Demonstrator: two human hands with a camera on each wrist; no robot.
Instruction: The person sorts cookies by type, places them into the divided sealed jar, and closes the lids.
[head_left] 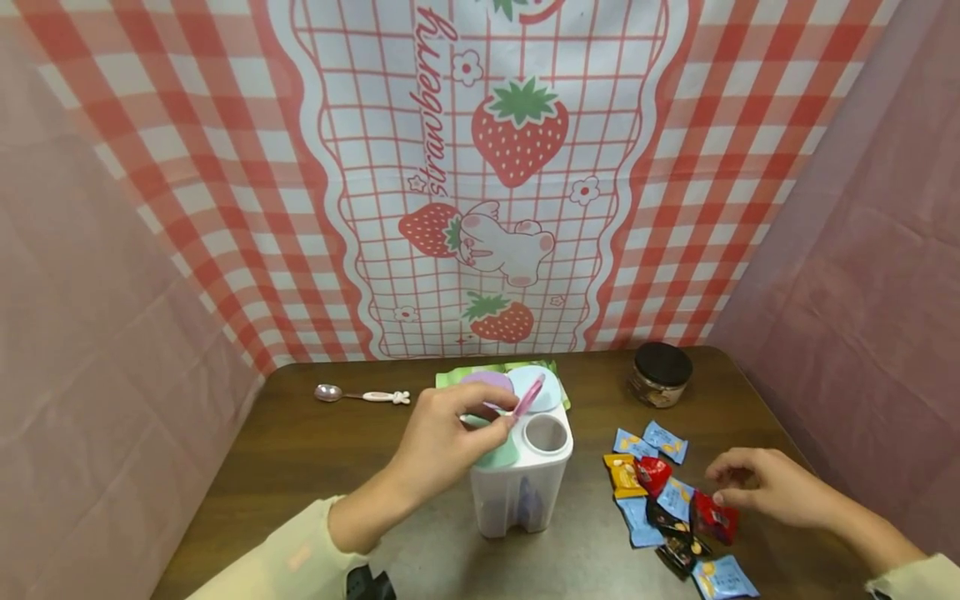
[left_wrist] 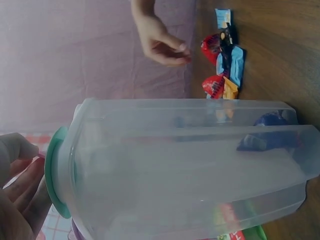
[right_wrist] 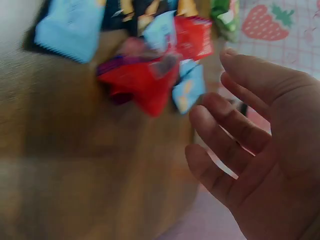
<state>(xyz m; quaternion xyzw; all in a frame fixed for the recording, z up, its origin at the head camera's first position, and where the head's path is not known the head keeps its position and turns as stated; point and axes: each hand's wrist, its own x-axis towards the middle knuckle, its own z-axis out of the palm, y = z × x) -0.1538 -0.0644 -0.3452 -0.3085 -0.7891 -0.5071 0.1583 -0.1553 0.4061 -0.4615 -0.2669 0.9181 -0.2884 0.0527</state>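
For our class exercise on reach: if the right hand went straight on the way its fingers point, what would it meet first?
Probably the crumpled, shiny red candy packet nearest the right hand, though the hand's height is hard to judge.

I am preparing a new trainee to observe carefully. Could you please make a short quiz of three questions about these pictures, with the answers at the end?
1. Short answer: what is the left hand pinching?
2. True or false: the right hand is holding the spoon.
3. Multiple choice: in the head view, how many round openings on top of the container can be seen uncovered? A) none B) one C) three

Key:
1. A pink lid, seen nearly edge-on.
2. False; it holds nothing visible and is beside the wrapped sweets.
3. B; the uncovered opening is at the front right.
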